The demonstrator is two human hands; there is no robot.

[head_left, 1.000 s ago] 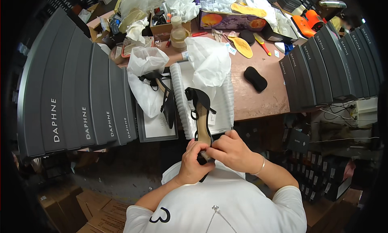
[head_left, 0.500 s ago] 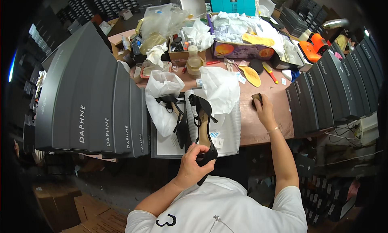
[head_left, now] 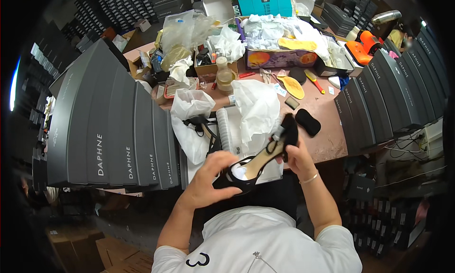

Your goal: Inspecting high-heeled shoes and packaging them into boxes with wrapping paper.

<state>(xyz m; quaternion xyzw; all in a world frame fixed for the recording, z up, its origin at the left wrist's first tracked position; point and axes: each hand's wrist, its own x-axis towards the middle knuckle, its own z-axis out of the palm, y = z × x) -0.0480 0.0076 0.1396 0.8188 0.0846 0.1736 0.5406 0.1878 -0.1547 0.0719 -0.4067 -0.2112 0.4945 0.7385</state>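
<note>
A black high-heeled sandal (head_left: pixel 262 162) with a beige insole is held tilted between my two hands, over the front of a shoebox. My left hand (head_left: pixel 204 182) grips its toe end, with thumb and fingers on either side. White stuffing (head_left: pixel 241 172) shows inside the toe. My right hand (head_left: pixel 299 160) is closed round the heel end, its fingers partly hidden by the shoe. The matching black sandal (head_left: pixel 203 127) lies beneath, by white wrapping. Right of the held shoe, a black oval pad (head_left: pixel 308 122) and a small brownish block (head_left: pixel 292 102) rest on the tabletop.
Stacked dark shoeboxes flank me, a left row (head_left: pixel 113 126) and a right row (head_left: pixel 379 98). White tissue paper (head_left: pixel 256 107) spreads behind the shoe. Further back are a clear bottle (head_left: pixel 224 75), a yellow insole (head_left: pixel 292 87), a red-and-yellow tool (head_left: pixel 314 81) and a purple carton (head_left: pixel 279 59).
My right hand has left the tabletop and taken the sandal's heel end. The sandal has swung heel-rightward. The black pad and brownish block now show on the table where that hand was.
</note>
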